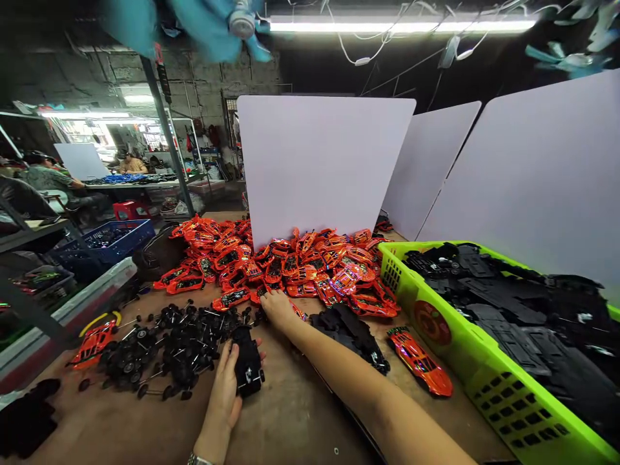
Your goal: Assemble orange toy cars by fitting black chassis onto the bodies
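My left hand (227, 381) grips a black toy car chassis (248, 365), with its fingers around both sides and wheels showing at one end. My right hand (279, 311) reaches forward to the near edge of a heap of orange toy car bodies (300, 265). Its fingers are bent down and together, and what they hold, if anything, is hidden. Left of my left hand lies a pile of black wheels on metal axles (186, 345). Beyond my right forearm is a stack of black chassis plates (349, 332).
A green basket (465, 352) full of black chassis parts stands on the right. One orange car body (420, 361) lies beside it, another (94, 342) at far left. A white board (324, 168) rises behind the heap. People sit at a bench in the left background.
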Demonstrator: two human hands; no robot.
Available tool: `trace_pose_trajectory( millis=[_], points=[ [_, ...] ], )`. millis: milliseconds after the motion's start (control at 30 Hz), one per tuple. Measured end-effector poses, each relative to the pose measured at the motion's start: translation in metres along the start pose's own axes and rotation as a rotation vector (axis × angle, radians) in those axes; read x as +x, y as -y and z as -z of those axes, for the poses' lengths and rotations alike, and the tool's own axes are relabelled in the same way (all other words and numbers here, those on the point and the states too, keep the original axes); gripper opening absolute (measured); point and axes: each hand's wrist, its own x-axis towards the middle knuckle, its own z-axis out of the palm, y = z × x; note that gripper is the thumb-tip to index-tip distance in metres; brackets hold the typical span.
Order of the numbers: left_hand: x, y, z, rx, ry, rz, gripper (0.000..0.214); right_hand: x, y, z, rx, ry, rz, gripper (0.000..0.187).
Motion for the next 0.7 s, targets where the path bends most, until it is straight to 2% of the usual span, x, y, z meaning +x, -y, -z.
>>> trace_pose_trajectory(
  millis=[167,367,467,533,633,700],
  points=[
    [0.021,0.007,0.002,-0.046,0.034,-0.016,0.038,0.002,-0.012,-0.002,-0.036,0.004,0.062,0.022],
    [0.023,0.012,0.009,-0.088,0.023,0.042,0.038,-0.005,-0.011,0.01,0.036,-0.067,0.028,0.016],
    [0.016,0.01,0.008,-0.139,-0.045,0.107,0.051,-0.03,0.001,0.023,0.116,-0.119,0.007,0.016],
    [0.009,0.007,0.002,-0.151,-0.086,0.095,0.064,-0.052,0.01,0.028,0.211,-0.126,0.068,0.012],
    [0.0,0.007,-0.012,-0.133,-0.025,0.05,0.071,-0.083,0.022,0.031,0.421,-0.162,0.156,0.008],
    [-0.003,0.011,-0.018,-0.088,-0.021,0.051,0.064,-0.096,0.025,0.031,0.505,-0.202,0.116,0.008]
  ],
)
